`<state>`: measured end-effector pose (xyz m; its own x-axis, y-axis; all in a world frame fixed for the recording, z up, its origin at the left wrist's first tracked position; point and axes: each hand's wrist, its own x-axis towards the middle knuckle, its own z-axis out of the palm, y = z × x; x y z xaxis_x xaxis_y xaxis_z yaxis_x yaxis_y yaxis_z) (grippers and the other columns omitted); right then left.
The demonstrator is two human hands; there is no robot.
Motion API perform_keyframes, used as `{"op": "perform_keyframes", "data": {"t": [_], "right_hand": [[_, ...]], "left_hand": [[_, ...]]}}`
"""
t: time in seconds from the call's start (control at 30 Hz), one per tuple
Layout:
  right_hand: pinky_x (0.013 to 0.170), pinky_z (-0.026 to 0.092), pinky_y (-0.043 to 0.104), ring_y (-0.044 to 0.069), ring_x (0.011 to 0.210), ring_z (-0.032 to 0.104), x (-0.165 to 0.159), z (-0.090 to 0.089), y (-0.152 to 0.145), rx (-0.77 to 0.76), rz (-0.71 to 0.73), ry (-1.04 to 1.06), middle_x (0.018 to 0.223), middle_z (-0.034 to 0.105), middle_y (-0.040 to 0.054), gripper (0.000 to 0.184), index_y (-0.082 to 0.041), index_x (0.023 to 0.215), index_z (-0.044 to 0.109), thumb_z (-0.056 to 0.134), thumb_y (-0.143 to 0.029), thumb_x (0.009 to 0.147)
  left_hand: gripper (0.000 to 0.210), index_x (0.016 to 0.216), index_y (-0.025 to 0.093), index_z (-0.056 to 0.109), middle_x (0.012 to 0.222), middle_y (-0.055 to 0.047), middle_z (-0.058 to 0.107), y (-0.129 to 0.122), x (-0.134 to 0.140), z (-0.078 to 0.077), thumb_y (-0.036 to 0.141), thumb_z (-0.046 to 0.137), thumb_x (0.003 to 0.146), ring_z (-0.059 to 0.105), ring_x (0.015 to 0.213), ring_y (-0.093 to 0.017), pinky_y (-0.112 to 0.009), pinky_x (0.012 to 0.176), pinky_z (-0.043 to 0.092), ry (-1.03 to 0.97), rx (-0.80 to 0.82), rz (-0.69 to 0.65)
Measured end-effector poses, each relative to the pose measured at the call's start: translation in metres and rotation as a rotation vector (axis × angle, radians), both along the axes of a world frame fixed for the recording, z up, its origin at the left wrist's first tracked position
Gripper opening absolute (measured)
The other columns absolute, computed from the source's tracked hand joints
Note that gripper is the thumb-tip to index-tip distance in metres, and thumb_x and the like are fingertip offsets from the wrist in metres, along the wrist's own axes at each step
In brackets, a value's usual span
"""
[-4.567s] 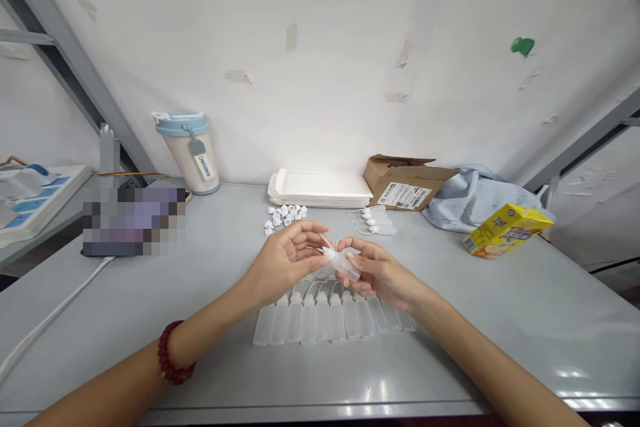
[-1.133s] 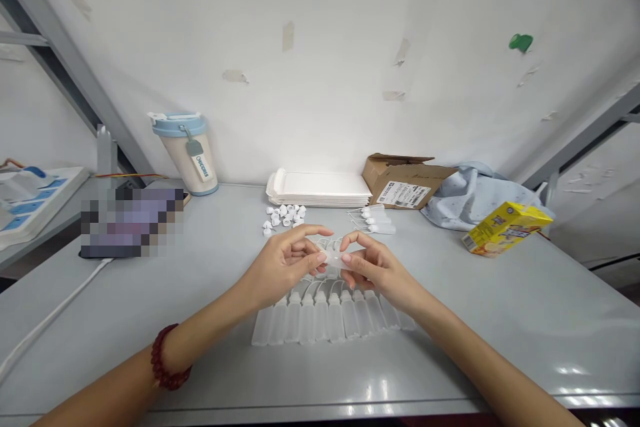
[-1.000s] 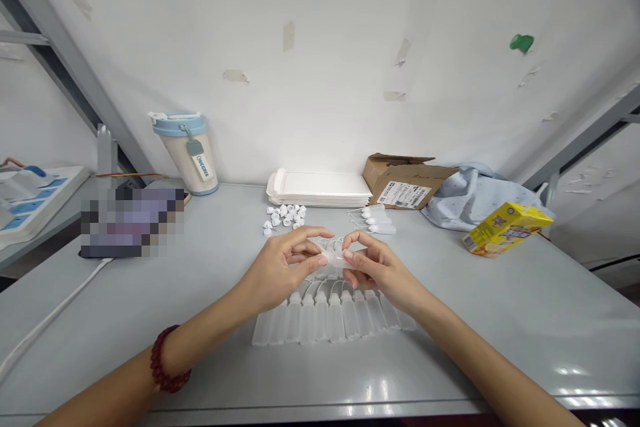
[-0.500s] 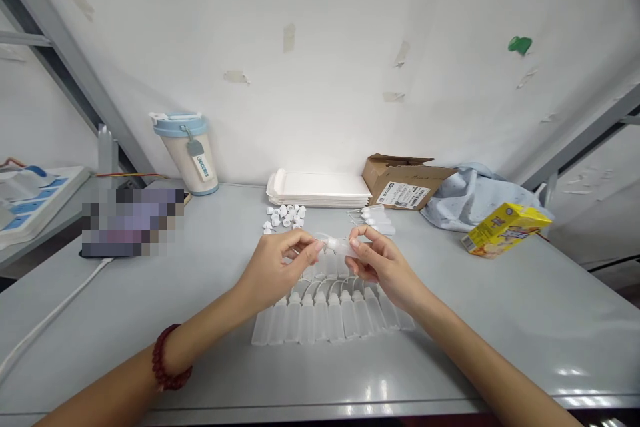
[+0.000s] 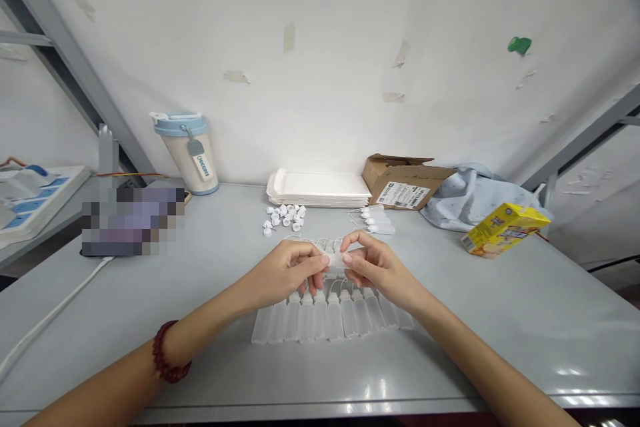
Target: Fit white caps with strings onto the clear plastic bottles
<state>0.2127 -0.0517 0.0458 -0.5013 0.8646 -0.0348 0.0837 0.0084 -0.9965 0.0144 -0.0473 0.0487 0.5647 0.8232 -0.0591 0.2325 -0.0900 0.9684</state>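
Both my hands meet over the table around one small translucent plastic bottle. My right hand pinches its body between thumb and fingers. At the other end, my left hand is closed on the bottle's neck or cap, which its fingers mostly cover. Below them lies a row of similar squeeze bottles with white tops and thin curved tubes. Part of another row shows behind my fingers. Loose white caps are heaped beyond my left hand, and several bottles with thin tips lie beyond my right.
A stack of white trays and an opened cardboard box stand against the wall. At the right are a light blue cloth and a yellow carton. A tumbler, a phone and its cable are at the left.
My left hand has moved slightly right and down, closing over the bottle's top end that showed between the hands before. My right hand keeps its pinch on the body.
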Motion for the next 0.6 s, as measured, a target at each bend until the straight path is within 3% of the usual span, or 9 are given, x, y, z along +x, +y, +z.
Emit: {"op": "perform_keyframes", "data": {"t": [0.17, 0.4, 0.6], "right_hand": [[0.045, 0.025, 0.019, 0.006, 0.047, 0.033, 0.0005, -0.0018, -0.0003, 0.043, 0.01, -0.031, 0.052, 0.04, -0.0089, 0.025, -0.021, 0.09, 0.046, 0.057, -0.042, 0.082], [0.051, 0.034, 0.022, 0.009, 0.056, 0.044, 0.0007, -0.0056, 0.0015, 0.168, -0.121, -0.048, 0.059, 0.044, -0.0047, 0.025, -0.018, 0.092, 0.058, 0.061, -0.039, 0.079], [0.046, 0.03, 0.021, 0.008, 0.051, 0.044, 0.0026, -0.0028, 0.0005, 0.127, -0.128, -0.034, 0.056, 0.049, -0.0034, 0.026, -0.014, 0.086, 0.061, 0.063, -0.039, 0.077]], "left_hand": [[0.031, 0.067, 0.014, 0.057, 0.058, -0.001, 0.061, -0.0006, -0.0006, -0.0012, 0.035, 0.047, 0.086, 0.055, 0.051, -0.011, -0.023, 0.051, 0.043, -0.039, -0.08, 0.002], [0.031, 0.066, 0.013, 0.061, 0.054, 0.0, 0.058, 0.0032, -0.0039, -0.0028, 0.037, 0.052, 0.083, 0.053, 0.047, -0.01, -0.022, 0.048, 0.04, -0.138, -0.161, 0.066], [0.036, 0.053, 0.013, 0.057, 0.048, 0.001, 0.053, 0.0009, -0.0021, -0.0006, 0.033, 0.051, 0.082, 0.05, 0.046, -0.009, -0.023, 0.05, 0.041, -0.094, -0.053, 0.03]]}}
